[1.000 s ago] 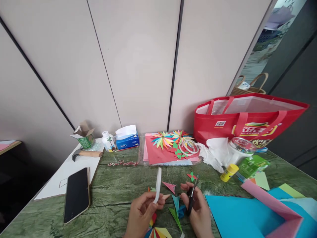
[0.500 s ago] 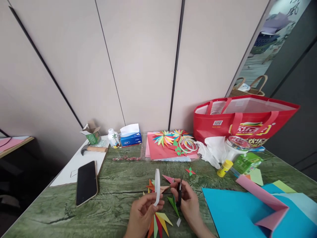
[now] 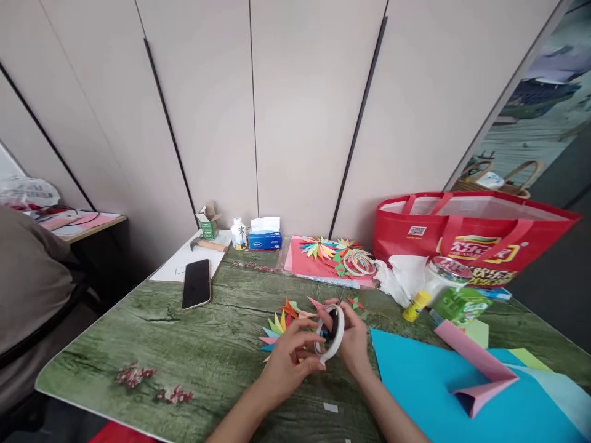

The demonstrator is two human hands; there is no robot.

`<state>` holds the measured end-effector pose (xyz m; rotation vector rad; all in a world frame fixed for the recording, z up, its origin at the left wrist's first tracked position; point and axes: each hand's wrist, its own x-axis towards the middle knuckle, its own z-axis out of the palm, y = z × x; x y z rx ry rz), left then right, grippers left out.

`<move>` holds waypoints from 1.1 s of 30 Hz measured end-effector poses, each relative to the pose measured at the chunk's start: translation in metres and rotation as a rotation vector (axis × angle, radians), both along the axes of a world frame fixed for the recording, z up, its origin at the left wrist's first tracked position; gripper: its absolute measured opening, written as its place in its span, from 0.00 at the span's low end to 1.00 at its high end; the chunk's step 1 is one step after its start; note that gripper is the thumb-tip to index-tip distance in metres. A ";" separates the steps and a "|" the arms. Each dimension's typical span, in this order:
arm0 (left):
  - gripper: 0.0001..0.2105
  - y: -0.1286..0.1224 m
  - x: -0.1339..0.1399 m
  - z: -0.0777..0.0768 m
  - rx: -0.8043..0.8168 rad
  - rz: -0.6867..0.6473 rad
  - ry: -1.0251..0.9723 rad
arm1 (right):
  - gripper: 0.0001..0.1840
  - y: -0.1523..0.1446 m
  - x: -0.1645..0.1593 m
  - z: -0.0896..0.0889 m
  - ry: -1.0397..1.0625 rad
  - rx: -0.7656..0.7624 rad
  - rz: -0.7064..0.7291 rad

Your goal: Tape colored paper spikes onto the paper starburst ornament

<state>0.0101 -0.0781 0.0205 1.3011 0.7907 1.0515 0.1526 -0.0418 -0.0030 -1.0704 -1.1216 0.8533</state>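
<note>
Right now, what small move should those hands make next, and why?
I'd probably ease the white ring, held in the left hand, slightly away from the scissors in the right hand: the ring overlaps their dark handle in this view, and I cannot tell whether the two touch.

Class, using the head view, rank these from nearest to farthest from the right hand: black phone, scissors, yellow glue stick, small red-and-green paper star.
From the right hand:
1. Scissors, held in it.
2. Small red-and-green paper star, just beyond it.
3. Yellow glue stick, to its right.
4. Black phone, well to its left.
</note>
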 end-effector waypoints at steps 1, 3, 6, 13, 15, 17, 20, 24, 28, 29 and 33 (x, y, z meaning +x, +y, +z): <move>0.14 -0.001 -0.002 0.003 0.044 -0.022 0.066 | 0.15 0.000 0.004 0.001 -0.015 0.007 -0.028; 0.13 -0.002 -0.007 0.009 0.048 -0.062 0.105 | 0.16 0.001 0.012 0.003 -0.062 0.013 -0.077; 0.19 -0.007 -0.010 0.015 0.036 -0.136 0.117 | 0.17 0.001 0.023 0.005 -0.155 -0.011 -0.118; 0.14 -0.008 -0.004 0.008 0.073 0.048 -0.075 | 0.11 -0.005 0.026 -0.011 -0.321 -0.169 0.033; 0.12 -0.002 -0.002 0.008 0.046 0.010 -0.106 | 0.10 -0.005 0.025 -0.016 -0.347 -0.222 0.076; 0.13 0.005 0.000 0.012 0.005 -0.066 -0.141 | 0.09 -0.001 0.026 -0.017 -0.367 -0.257 0.088; 0.12 0.018 0.002 0.021 -0.056 -0.171 -0.191 | 0.10 0.010 0.030 -0.011 -0.383 -0.270 0.080; 0.12 0.038 0.000 0.027 -0.047 -0.218 -0.254 | 0.14 0.018 0.039 0.005 -0.366 -0.246 0.123; 0.16 0.052 -0.012 0.027 0.018 -0.158 -0.112 | 0.19 0.003 0.046 0.026 -0.236 -0.303 0.581; 0.16 0.054 -0.015 0.027 0.021 -0.165 -0.094 | 0.20 -0.001 0.047 0.030 -0.176 -0.372 0.731; 0.18 0.056 -0.022 0.025 -0.003 -0.176 -0.067 | 0.23 -0.011 0.049 0.034 -0.097 -0.487 1.000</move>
